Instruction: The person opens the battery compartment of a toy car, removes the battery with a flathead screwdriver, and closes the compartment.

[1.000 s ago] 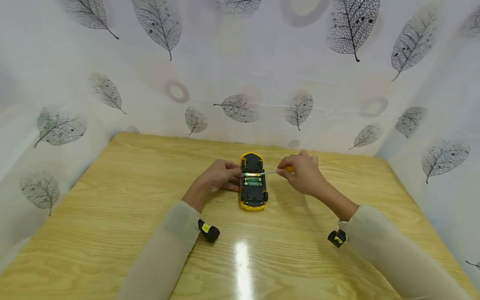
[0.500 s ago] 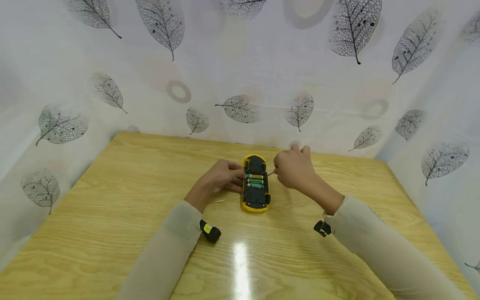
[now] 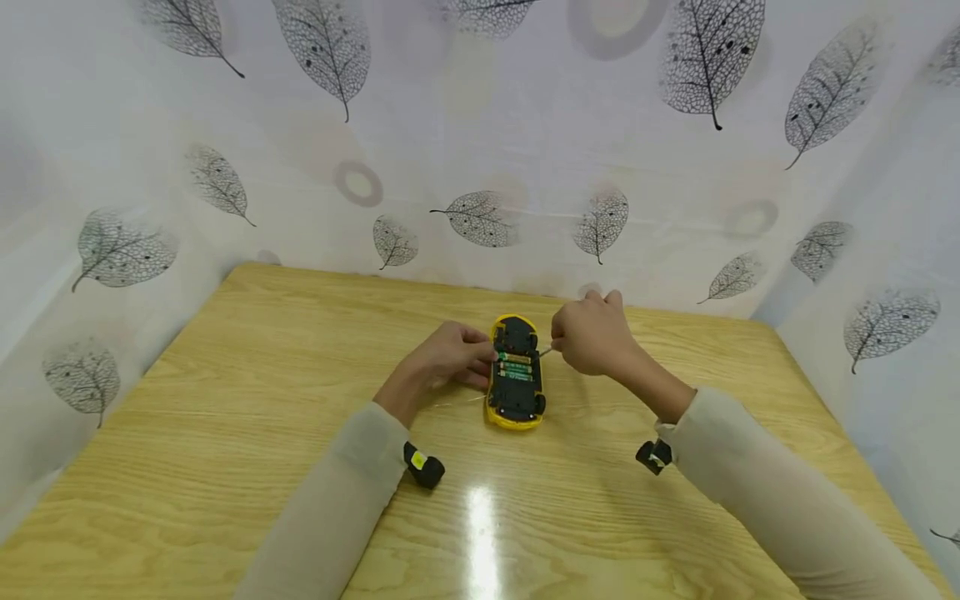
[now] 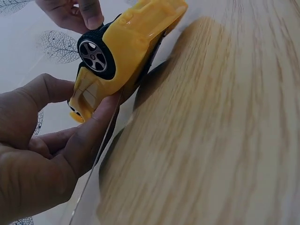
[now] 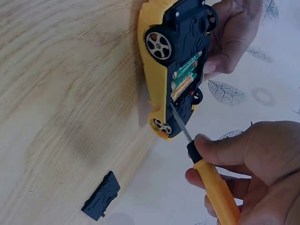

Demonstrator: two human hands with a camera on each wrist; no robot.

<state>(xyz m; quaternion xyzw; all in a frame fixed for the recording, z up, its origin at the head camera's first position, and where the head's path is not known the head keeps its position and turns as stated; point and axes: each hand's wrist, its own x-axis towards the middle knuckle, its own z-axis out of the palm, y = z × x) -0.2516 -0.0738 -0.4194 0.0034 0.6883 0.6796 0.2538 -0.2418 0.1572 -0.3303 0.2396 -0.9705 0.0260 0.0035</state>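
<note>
A yellow toy car (image 3: pixel 516 400) is upside down, its black underside facing up and its battery bay uncovered. Several green batteries (image 5: pixel 185 75) lie side by side in the bay. My left hand (image 3: pixel 450 354) grips the car's left side, thumb and fingers on opposite faces of the body in the left wrist view. My right hand (image 3: pixel 594 333) holds a screwdriver (image 5: pixel 216 187) by its yellow handle. Its metal tip reaches the edge of the bay, beside the endmost battery, in the right wrist view. From the head, the handle is hidden by that hand.
A small black battery cover (image 5: pixel 101 196) lies on the wooden table (image 3: pixel 262 467), apart from the car. A thin pale wire (image 4: pixel 93 164) trails from the car past the left hand. Leaf-patterned cloth (image 3: pixel 480 125) encloses the table's back and sides.
My right hand has turned over and come closer to the car, so the screwdriver's handle no longer shows from the head. The car and my left hand have shifted slightly right and nearer.
</note>
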